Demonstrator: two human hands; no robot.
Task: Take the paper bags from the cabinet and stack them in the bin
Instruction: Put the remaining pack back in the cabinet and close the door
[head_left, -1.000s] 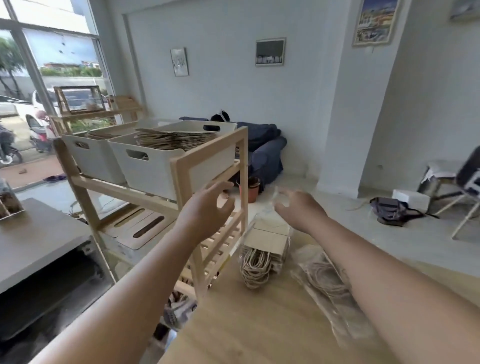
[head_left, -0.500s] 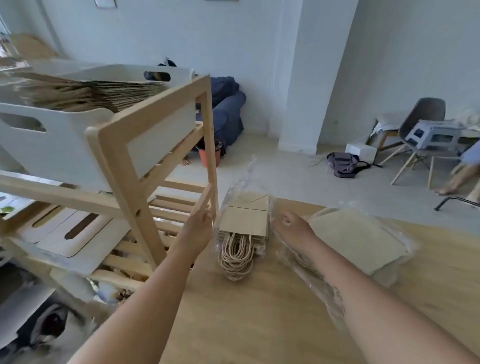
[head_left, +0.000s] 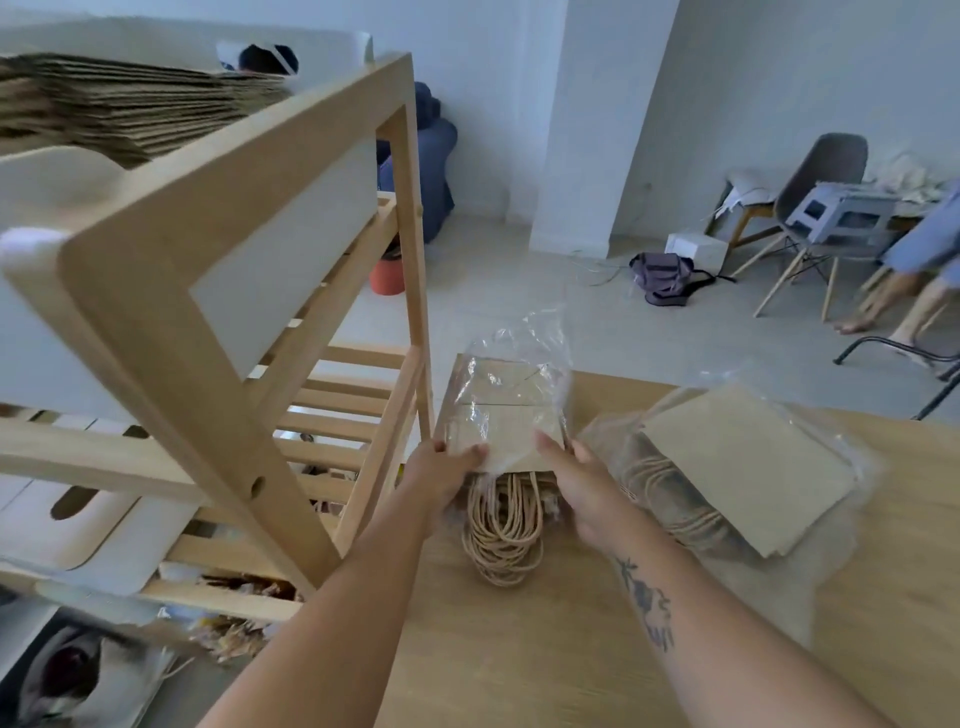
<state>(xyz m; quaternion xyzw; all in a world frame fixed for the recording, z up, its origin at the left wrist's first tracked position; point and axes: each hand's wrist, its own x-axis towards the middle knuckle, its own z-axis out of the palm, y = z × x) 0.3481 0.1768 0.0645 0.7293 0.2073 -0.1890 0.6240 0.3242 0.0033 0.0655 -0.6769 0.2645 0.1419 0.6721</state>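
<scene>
A bundle of brown paper bags in a clear plastic sleeve lies on the wooden table, its twine handles spilling toward me. My left hand grips its near left corner and my right hand grips its near right corner. A second plastic-wrapped bundle of bags lies flat to the right. On the top shelf of the wooden rack stands a white bin holding a stack of flat paper bags.
The rack's post stands right beside my left hand. White bins lie on the lower shelf. Across the floor are a grey chair, a dark bag, an orange pot, and a person's legs at far right.
My view has dropped and closed in on the table. Both hands reached down from the rack and took hold of the near end of the wrapped bundle.
</scene>
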